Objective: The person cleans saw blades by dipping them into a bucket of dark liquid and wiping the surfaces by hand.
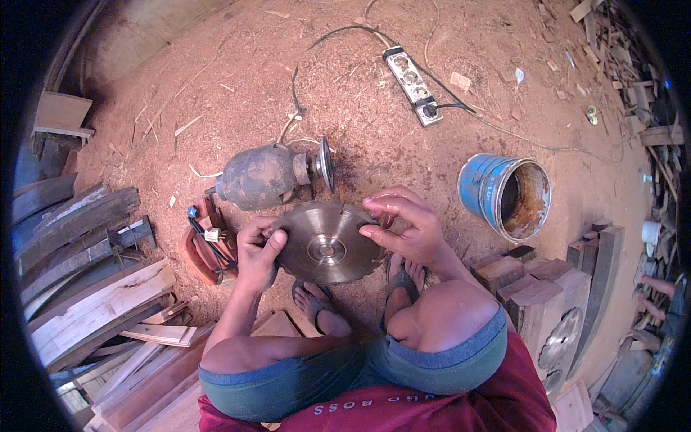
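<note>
A round, toothed circular saw blade (317,261) is held up in front of my knees, its hub toward me. My left hand (260,248) pinches its left rim, thumb on the face; the fingers behind are hidden. My right hand (407,227) is at the right rim, thumb and fingers apart, with wet-looking fingertips; whether it touches the teeth I cannot tell. Just beyond the blade lies a dusty electric motor (263,176) with a grinding disc (327,164) on its shaft.
An orange power tool (205,248) lies left of the motor. A blue bucket (482,189) with a dark inside stands at right. Farther off is a power strip (412,85) with cables. Planks (101,309) and wood blocks (533,288) flank me, with another saw blade (561,335) at right.
</note>
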